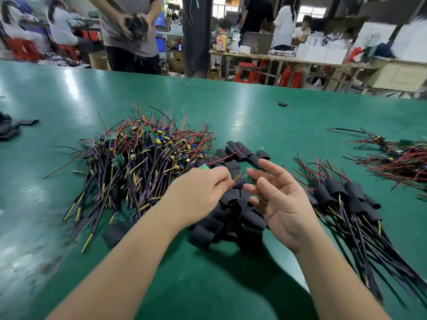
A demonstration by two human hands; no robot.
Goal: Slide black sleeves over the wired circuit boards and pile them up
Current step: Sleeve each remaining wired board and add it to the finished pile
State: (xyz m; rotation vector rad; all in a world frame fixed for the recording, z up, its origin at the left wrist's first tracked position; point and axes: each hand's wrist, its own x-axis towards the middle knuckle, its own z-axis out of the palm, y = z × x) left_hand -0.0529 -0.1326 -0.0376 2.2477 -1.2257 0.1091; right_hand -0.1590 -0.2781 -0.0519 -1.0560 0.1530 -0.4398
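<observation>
A big heap of bare wired circuit boards (143,155) lies on the green table (69,93), left of centre. Loose black sleeves (231,211) are heaped in front of me, under both hands. My left hand (198,192) pinches a wired board by its yellow-tipped wires, the green board (203,167) showing just above the knuckles. My right hand (277,197) hovers beside it, palm toward the left hand, fingers spread and relaxed, holding nothing. A pile of sleeved boards (346,199) with trailing wires lies to the right.
More wired boards (397,158) lie at the far right. Stray sleeves sit at the left edge (13,128) and one far back (282,104). A person (134,31) stands at the table's far side holding a dark bundle.
</observation>
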